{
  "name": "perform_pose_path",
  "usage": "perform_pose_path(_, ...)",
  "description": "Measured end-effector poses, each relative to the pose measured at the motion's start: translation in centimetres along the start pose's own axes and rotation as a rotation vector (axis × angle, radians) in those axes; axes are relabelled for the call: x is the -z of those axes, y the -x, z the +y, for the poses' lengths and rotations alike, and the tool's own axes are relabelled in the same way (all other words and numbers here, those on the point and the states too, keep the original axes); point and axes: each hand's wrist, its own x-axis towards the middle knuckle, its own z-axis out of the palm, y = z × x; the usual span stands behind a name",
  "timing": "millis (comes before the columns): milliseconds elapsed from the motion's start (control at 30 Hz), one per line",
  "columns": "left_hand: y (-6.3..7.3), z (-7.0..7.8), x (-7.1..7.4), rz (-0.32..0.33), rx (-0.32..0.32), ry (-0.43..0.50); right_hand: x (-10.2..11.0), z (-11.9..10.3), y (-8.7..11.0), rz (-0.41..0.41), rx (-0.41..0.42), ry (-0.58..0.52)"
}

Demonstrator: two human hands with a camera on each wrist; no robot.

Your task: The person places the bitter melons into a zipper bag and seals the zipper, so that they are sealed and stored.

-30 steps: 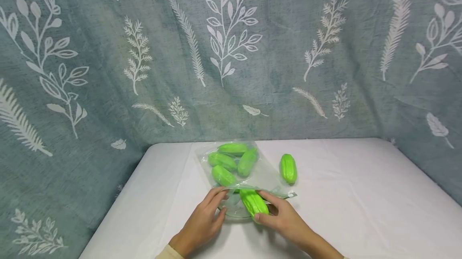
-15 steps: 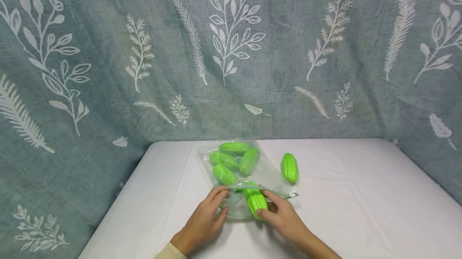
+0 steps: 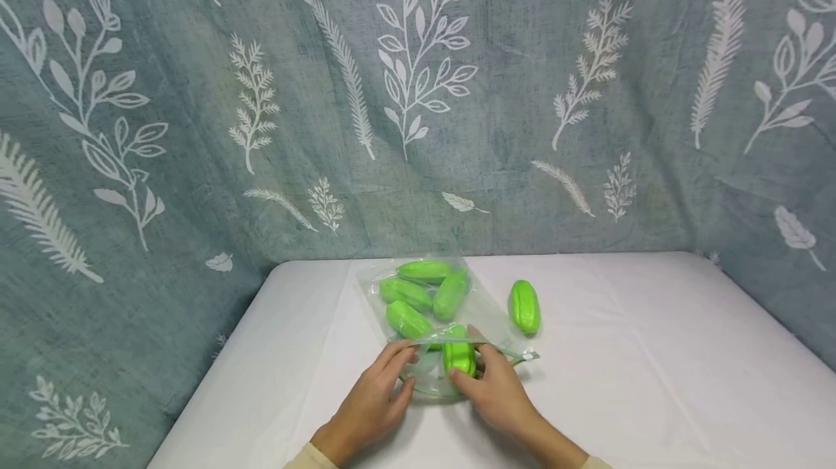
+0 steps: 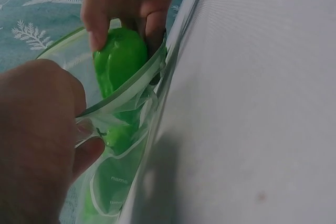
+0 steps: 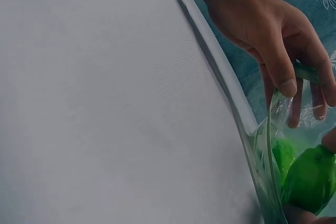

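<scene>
- Your right hand (image 3: 499,389), at 4 o'clock of the held vegetable (image 3: 459,355) in the head view (12 o'clock pointing away from you), had its thumb and fingers clamped on it from opposite sides.
- The held vegetable, bright green and ridged, sat in the mouth of the clear bag (image 3: 481,313), partly inside; in the left wrist view, the bag's green edge crossed in front of it.
- Your left hand (image 3: 372,396), at 8 o'clock of that vegetable, held the bag's mouth, its thumb and fingers curled about the edge, with a gap between them.
- Four green vegetables (image 3: 405,293) lay inside the bag, between 10 and 12 o'clock of the held one.
- A loose vegetable (image 3: 525,307) rested at 2 o'clock, outside the bag and near its side, on the white table (image 3: 620,353).
- The bag bore a printed label (image 4: 119,180), on which the word "name" was legible.
- A blue-green curtain (image 3: 509,91) with white leaf prints hung beyond the table at 12 o'clock.
</scene>
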Motion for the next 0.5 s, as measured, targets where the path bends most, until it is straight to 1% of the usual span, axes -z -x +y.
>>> perform_pose_path(67,0.0,0.0,-0.4,0.001,-0.009,0.008,-0.1,0.2,-0.2,0.014,-0.011,0.019)
perform_pose_path(200,0.0,0.1,-0.6,0.003,-0.021,0.002,-0.4,0.6,-0.7,0.041,0.002,0.043)
perform_pose_path(400,0.0,0.3,-0.2,0.001,0.007,-0.002,-0.8,0.7,-1.4,0.070,0.010,0.031)
perform_pose_path(500,0.0,0.3,0.0,0.004,-0.007,0.001,-1.0,0.5,-1.4,0.080,0.003,0.028)
